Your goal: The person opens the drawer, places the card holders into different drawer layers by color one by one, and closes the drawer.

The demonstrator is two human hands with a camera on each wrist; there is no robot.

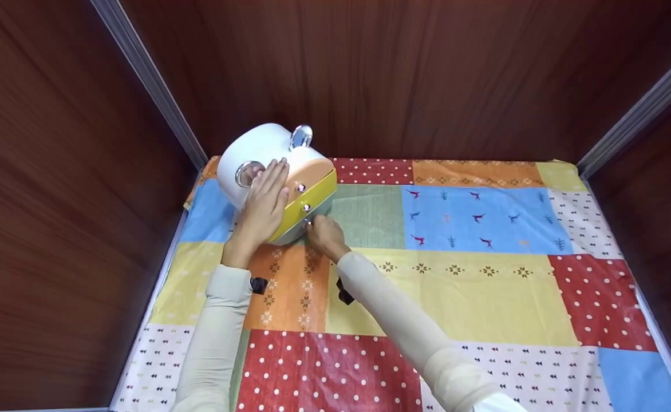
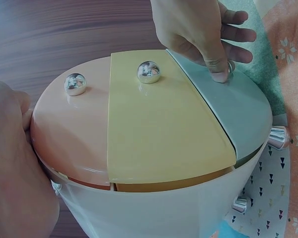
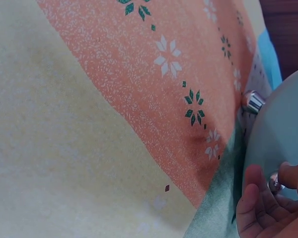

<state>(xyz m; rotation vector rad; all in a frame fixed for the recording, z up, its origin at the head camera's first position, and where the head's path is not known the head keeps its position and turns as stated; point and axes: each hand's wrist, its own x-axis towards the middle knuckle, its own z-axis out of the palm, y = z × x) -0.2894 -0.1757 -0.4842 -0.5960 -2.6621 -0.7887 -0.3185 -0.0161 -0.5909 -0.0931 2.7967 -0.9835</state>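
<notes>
A rounded white drawer box (image 1: 258,143) stands at the left of the cloth, its front facing the right hand. The front carries a peach drawer (image 2: 69,134), a yellow drawer (image 2: 164,119) and a pale green drawer (image 2: 238,111), each with a round silver knob. Flat and with straight fingers, the left hand (image 1: 264,206) rests on the upper side of the box near the peach drawer. At the lowest drawer, the right hand (image 1: 325,233) pinches the green drawer's knob (image 3: 273,183) between thumb and fingers. Narrow gaps show along the drawers' edges in the left wrist view.
Beneath everything lies a patchwork-print cloth (image 1: 461,292). Brown wood-grain panels (image 1: 370,80) rise behind and on both sides. Short silver feet (image 2: 278,137) jut from the box's underside, and a round silver ear (image 1: 301,137) sticks up from its top.
</notes>
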